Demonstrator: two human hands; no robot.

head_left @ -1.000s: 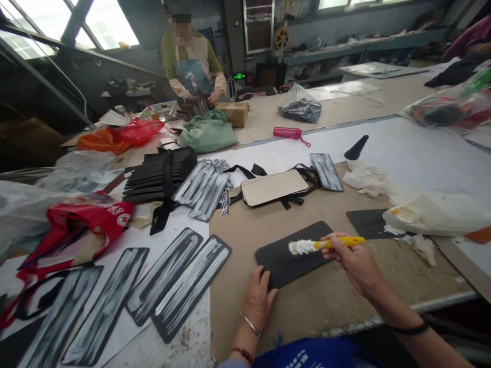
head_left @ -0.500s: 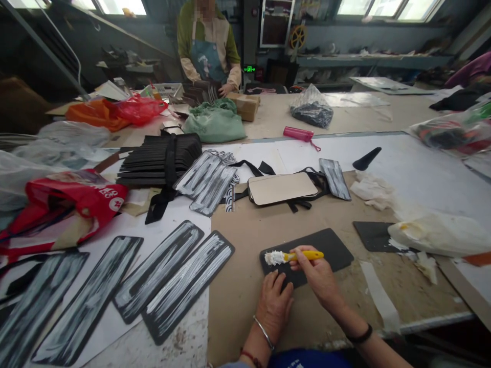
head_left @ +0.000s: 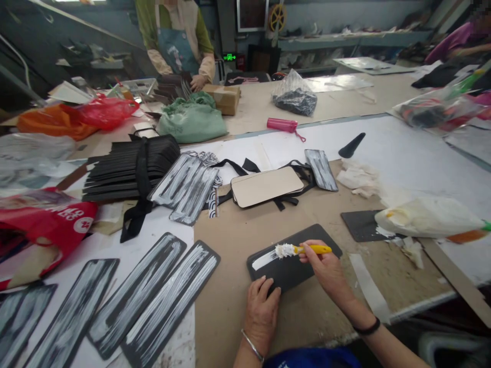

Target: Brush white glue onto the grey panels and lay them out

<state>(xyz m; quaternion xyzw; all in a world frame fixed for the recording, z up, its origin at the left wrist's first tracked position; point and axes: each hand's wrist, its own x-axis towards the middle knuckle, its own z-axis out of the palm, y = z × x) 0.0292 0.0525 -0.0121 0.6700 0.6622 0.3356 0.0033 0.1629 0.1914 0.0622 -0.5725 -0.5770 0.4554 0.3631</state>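
Note:
My right hand (head_left: 324, 266) grips a yellow-handled brush (head_left: 312, 249), its bristles thick with white paste. The bristles touch a black rectangular panel (head_left: 303, 271) with rounded corners. A white streak runs from the panel's left end to the brush. My left hand (head_left: 263, 301) rests its spread fingertips on the panel's near left edge, holding nothing. To the left lie several black panels coated with white strokes, among them a long panel (head_left: 172, 301). Beyond the black panel sits a small stack of beige panels (head_left: 268, 186) with black straps around it.
A pale plastic bag (head_left: 429, 217) lies on another black panel (head_left: 356, 225) at the right, with white paste beside it. A strapped black stack (head_left: 123, 168) stands at the left, near a red bag (head_left: 42, 225). Across the table a person in an apron (head_left: 178, 48) handles dark sheets.
The brush has moved right along the black panel, leaving a white streak behind it. My left hand stays at the panel's edge. The whole view has shifted somewhat.

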